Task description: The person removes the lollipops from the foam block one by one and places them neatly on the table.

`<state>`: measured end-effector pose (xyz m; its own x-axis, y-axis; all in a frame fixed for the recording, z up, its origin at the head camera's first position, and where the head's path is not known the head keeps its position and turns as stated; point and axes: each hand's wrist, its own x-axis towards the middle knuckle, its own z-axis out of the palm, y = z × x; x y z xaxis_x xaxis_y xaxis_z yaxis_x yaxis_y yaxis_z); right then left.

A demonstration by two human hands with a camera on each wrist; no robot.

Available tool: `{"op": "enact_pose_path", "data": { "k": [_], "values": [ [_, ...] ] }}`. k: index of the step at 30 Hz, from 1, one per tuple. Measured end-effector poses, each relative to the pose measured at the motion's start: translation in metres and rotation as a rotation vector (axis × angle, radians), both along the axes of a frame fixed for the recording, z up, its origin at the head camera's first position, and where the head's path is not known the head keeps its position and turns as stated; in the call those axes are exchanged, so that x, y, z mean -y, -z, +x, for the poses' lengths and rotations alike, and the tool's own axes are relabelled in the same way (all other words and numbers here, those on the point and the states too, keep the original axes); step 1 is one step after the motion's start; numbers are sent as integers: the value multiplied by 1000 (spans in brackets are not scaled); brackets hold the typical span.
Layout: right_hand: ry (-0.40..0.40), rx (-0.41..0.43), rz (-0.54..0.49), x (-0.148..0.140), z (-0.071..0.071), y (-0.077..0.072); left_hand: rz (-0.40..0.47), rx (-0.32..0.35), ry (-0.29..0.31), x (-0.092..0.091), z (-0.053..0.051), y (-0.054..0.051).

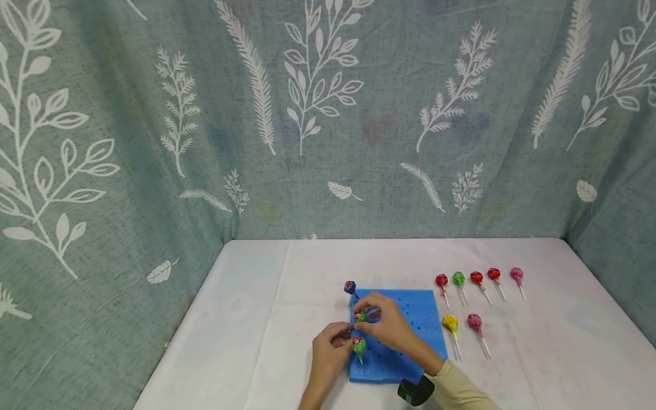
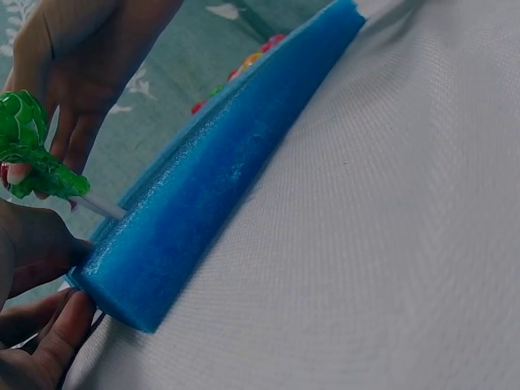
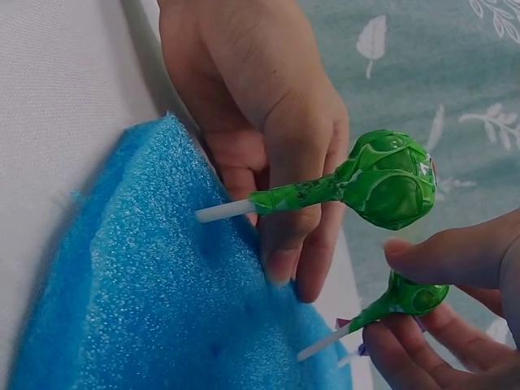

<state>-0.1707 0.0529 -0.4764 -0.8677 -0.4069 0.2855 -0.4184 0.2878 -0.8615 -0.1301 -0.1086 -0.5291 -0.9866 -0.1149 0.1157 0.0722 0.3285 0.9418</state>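
Note:
A blue foam block (image 1: 417, 336) with rows of small holes lies on the table. Its left edge is pinched between the thumb and fingers of my left hand (image 1: 329, 352), as the left wrist view shows. My right hand (image 1: 386, 324) pinches the wrapped head of a green lollipop (image 3: 418, 294), whose white stick reaches the foam. Nearer me, another green lollipop (image 1: 359, 345) stands in the foam by its stick, touched by neither wrist view's fingertips as far as I can see. A purple lollipop (image 1: 350, 287) leans out at the far left corner.
Right of the foam, several loose lollipops lie on the white cloth (image 1: 277, 296): a back row with a green one (image 1: 458, 279) among red and pink, then a yellow one (image 1: 450, 323) and a pink one (image 1: 474, 322) nearer. A patterned curtain (image 1: 384, 199) encloses the table.

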Motion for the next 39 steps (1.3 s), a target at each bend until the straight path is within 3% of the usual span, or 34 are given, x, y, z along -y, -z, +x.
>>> {"op": "enact_pose_path", "data": {
  "k": [8, 14, 16, 20, 22, 27, 35, 39],
  "values": [
    [34, -33, -55, -2, 0, 1, 26, -22, 9, 0, -1, 1],
    [73, -8, -86, -2, 1, -2, 10, -15, 1, -1, -2, 1],
    [81, -3, -99, -2, 4, -7, 2, -17, 0, -1, -2, 1],
    [84, -23, -127, -2, 16, -31, -9, -23, 3, -2, -2, 1],
    [90, -35, -129, -3, 16, -33, -9, -24, 6, -2, -1, 0],
    [118, -29, -141, -9, 6, -17, 12, -19, 12, -2, -2, 2],
    [143, -59, -189, -17, 8, -21, 64, -19, 17, -2, -1, 2],
    [170, -65, -190, -22, 8, -23, 48, -29, 11, -2, -1, 1]
  ]
}}
